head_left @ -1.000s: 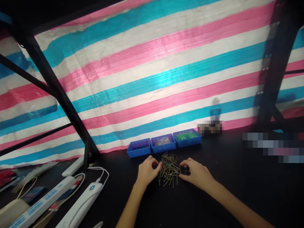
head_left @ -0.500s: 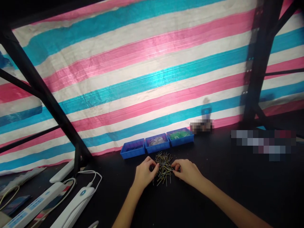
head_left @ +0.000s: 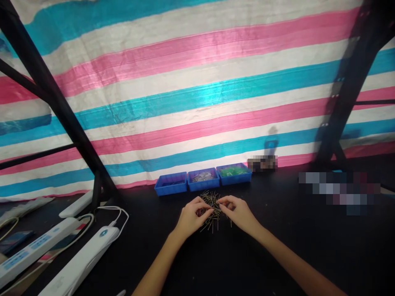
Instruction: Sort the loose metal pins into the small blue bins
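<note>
A loose pile of thin gold and silver metal sticks [head_left: 210, 198], perhaps long screws or nails, lies on the black table. My left hand [head_left: 191, 217] reaches over its left side, thumb and forefinger pinched together. From the right, my right hand [head_left: 240, 210] reaches to the pile's upper right, also in a pinch. Whatever either hand holds is too small to make out, and the hands hide parts of the pile. Just behind stand three blue bins in a row: one with dark contents [head_left: 171, 190], one with clear pieces [head_left: 204, 185], one with green pieces [head_left: 236, 179].
White power strips [head_left: 82, 257] and cables lie at the left of the table [head_left: 216, 267]. Black metal posts [head_left: 66, 113] stand on both sides. A striped sheet [head_left: 197, 123] hangs behind the bins. Blurred-out items [head_left: 336, 189] are at the right.
My hands have come closer together over the pile. The right hand has moved inward and up, and the left a little to the right. The camera view has shifted slightly.
</note>
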### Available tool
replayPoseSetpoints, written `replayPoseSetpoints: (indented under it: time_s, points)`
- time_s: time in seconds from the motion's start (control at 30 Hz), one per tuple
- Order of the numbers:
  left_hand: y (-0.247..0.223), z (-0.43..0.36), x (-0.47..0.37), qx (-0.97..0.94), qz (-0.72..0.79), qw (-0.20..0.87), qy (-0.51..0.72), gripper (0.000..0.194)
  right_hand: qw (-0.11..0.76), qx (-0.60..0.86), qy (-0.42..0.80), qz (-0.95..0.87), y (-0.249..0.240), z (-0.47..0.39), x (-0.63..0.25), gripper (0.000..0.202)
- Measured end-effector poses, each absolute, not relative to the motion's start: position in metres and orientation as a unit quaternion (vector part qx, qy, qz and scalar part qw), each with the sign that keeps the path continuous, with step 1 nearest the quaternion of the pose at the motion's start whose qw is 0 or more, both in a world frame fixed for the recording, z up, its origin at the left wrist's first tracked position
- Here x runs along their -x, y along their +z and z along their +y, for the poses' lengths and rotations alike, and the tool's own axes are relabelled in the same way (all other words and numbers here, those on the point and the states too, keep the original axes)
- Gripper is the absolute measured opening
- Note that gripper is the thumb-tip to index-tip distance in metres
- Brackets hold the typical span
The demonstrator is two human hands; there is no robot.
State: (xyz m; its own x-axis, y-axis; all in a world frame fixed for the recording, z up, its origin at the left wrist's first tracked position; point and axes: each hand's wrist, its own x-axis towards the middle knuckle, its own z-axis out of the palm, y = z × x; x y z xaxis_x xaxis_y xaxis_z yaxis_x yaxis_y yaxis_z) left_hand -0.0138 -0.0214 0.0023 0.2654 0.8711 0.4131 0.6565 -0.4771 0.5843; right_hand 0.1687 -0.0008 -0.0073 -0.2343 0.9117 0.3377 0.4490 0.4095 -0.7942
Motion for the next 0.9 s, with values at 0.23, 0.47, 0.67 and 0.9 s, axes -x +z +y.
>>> replayPoseSetpoints:
  time_s: [0.23, 0.47, 0.67, 0.9]
  points:
    - [-0.002, -0.026, 0.001, -0.778, 0.476, 0.183, 0.367, 0.023, 0.425, 0.419, 0.396, -0.698, -0.013, 0.003, -0.165, 0.021]
    - [-0.008, -0.022, 0.002, -0.741, 0.490, 0.194, 0.415, 0.021, 0.423, 0.402, 0.401, -0.706, -0.010, 0.000, -0.161, 0.025]
    - [-0.005, -0.021, 0.002, -0.719, 0.461, 0.247, 0.457, 0.020, 0.434, 0.390, 0.424, -0.693, -0.009, -0.002, -0.161, 0.028]
    - [-0.005, -0.016, 0.004, -0.650, 0.484, 0.352, 0.468, 0.028, 0.441, 0.410, 0.411, -0.684, -0.006, -0.003, -0.164, 0.029]
